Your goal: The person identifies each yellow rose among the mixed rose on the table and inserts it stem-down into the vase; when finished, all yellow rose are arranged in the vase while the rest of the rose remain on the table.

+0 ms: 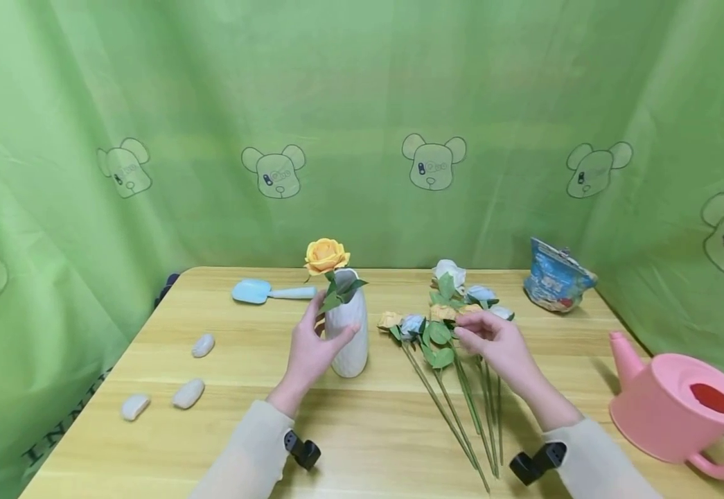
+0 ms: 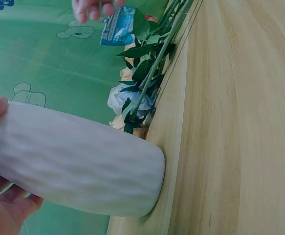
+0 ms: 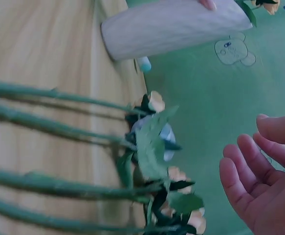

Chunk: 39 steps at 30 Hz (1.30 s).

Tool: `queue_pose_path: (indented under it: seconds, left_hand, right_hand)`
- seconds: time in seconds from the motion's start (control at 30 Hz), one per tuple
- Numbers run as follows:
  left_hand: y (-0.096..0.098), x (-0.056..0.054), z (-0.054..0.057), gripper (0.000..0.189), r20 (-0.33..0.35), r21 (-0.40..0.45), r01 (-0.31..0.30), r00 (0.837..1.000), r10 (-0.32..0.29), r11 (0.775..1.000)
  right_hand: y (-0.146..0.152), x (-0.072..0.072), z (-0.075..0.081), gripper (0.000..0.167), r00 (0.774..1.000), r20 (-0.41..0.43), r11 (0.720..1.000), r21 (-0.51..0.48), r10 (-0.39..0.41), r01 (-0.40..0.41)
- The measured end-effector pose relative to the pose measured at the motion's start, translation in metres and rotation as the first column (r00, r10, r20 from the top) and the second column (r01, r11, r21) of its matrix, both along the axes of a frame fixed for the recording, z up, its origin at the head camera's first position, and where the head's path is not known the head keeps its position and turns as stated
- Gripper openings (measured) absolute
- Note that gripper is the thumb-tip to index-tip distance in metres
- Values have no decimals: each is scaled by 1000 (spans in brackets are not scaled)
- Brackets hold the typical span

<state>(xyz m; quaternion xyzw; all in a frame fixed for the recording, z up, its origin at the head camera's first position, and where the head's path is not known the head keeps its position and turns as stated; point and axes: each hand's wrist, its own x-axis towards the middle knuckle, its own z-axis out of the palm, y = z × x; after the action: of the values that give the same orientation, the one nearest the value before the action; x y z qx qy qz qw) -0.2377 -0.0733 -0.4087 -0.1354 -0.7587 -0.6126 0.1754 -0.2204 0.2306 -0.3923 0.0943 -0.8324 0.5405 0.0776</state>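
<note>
A white textured vase (image 1: 350, 339) stands upright on the table with one yellow rose (image 1: 325, 256) in it, its green leaves at the rim. My left hand (image 1: 319, 348) holds the vase near its upper part; in the left wrist view the thumb and fingers lie on opposite sides of it. Over the heads of several loose artificial roses (image 1: 438, 335) hovers my right hand (image 1: 500, 344). In the right wrist view its fingers (image 3: 250, 154) are loosely bent with nothing between them, apart from the flowers. These roses are white, blue and yellow-orange, and their stems point toward me.
A light-blue toy shovel (image 1: 253, 291) lies behind the vase. Three pale stones (image 1: 188, 394) are at the left. At the back right stands a crumpled blue bag (image 1: 555, 277), and a pink watering can (image 1: 673, 405) is at the right edge. A green curtain (image 1: 362, 83) surrounds the table.
</note>
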Motion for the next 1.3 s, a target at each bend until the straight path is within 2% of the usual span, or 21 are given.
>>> queue_pose_path:
  seconds: [0.03, 0.27, 0.4, 0.53, 0.73, 0.9, 1.03, 1.3]
  left_hand:
    - [-1, -3, -4, 79, 0, 5, -1, 1000, 1, 1000]
    - [-1, -3, -6, 79, -18, 16, 3, 1000, -3, 1000]
    - [-2, -3, -5, 80, 12, 23, 9, 1000, -9, 1000]
    - [-4, 0, 3, 78, 53, 49, 33, 998, -35, 998]
    - [-5, 13, 21, 74, 56, 77, 78, 995, -83, 994]
    - [-7, 13, 21, 75, 68, 95, 95, 993, -101, 991]
    - [-8, 11, 18, 77, 70, 103, 107, 991, -115, 989]
    - [-10, -5, -6, 81, 89, 118, 101, 990, -112, 988]
  right_hand:
    - [3, 2, -2, 30, 1000, 6, 1000, 2, -2, 2]
    - [17, 12, -18, 32, 994, 107, 1000, 26, -2, -1]
    - [22, 17, -24, 36, 983, 183, 999, 40, -6, -2]
    - [25, 22, -29, 38, 970, 243, 999, 54, -19, 6]
    - [26, 29, -33, 40, 953, 300, 998, 52, -35, 20]
    - [24, 31, -35, 41, 943, 329, 998, 43, -48, 35]
    - [23, 31, -38, 39, 942, 329, 996, 85, -64, 38]
    - [15, 30, -47, 34, 941, 318, 974, 223, -115, 44]
